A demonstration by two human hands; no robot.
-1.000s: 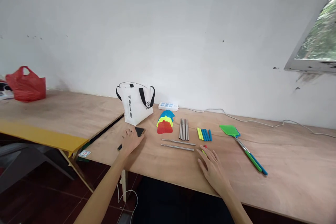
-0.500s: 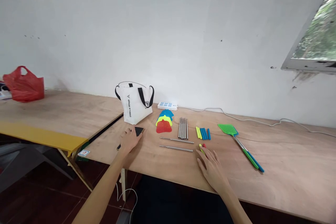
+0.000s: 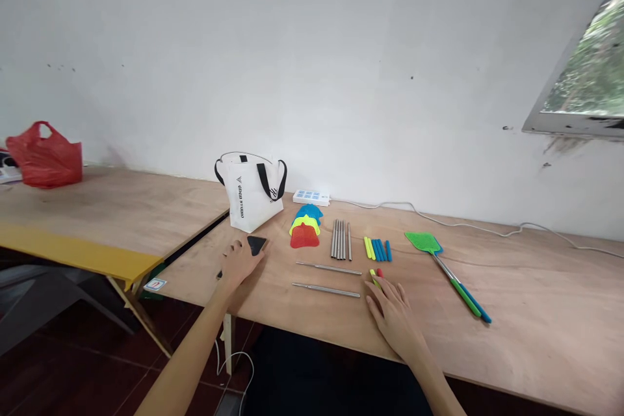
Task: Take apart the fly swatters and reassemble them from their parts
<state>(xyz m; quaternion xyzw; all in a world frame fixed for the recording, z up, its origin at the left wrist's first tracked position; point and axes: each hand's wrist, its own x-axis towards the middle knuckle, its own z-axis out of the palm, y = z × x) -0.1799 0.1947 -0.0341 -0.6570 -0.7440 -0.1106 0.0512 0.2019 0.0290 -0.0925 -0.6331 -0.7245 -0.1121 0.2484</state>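
My left hand (image 3: pixel 240 261) lies flat on a black phone (image 3: pixel 255 244) near the table's left end, fingers apart. My right hand (image 3: pixel 394 312) rests flat on the wooden table (image 3: pixel 536 312), fingertips on a yellow and a red handle piece (image 3: pixel 376 273). Between the hands lie two thin metal rods (image 3: pixel 327 278). Behind them are a stack of blue, yellow and red swatter heads (image 3: pixel 305 226), a bundle of metal rods (image 3: pixel 341 238), and a row of yellow and blue handles (image 3: pixel 377 249). A whole green fly swatter (image 3: pixel 446 273) lies to the right.
A white tote bag (image 3: pixel 251 192) stands at the back left, with a white power strip (image 3: pixel 312 197) and its cable along the wall. A second table (image 3: pixel 97 214) with a yellow edge adjoins on the left and carries a red plastic bag (image 3: pixel 45 155).
The nearer metal rod now lies a little closer to me and farther from the other rod. Both hands stay where they were.
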